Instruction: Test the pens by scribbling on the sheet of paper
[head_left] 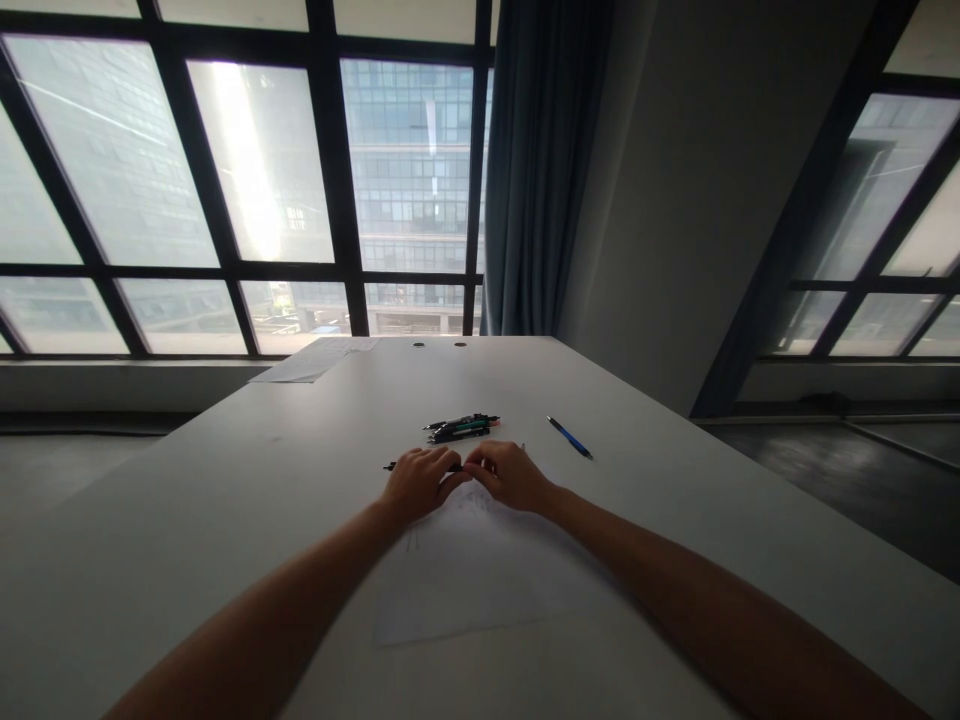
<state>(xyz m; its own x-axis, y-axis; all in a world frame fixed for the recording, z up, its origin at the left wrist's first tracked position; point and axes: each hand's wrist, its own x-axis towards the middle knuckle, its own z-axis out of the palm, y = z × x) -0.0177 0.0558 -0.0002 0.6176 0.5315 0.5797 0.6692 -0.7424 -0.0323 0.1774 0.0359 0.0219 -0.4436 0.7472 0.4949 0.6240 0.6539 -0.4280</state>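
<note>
My left hand [424,482] is closed around a dark pen [389,467], whose one end sticks out to the left of the fingers. Close against it, my right hand [510,475] pinches at the pen's other end, near the thumbs. Both hands are over the top part of a white paper sheet [465,590] with faint marks on it. Just beyond the hands lies a small pile of pens [459,430], dark, with some green and orange. A blue pen [570,438] lies apart, to the right of the pile.
The white table [360,400] stretches away to the windows. Printed papers [300,366] lie at its far left edge, and two dark round holes are near the far end. Beyond stand a blue curtain [532,180] and a grey pillar.
</note>
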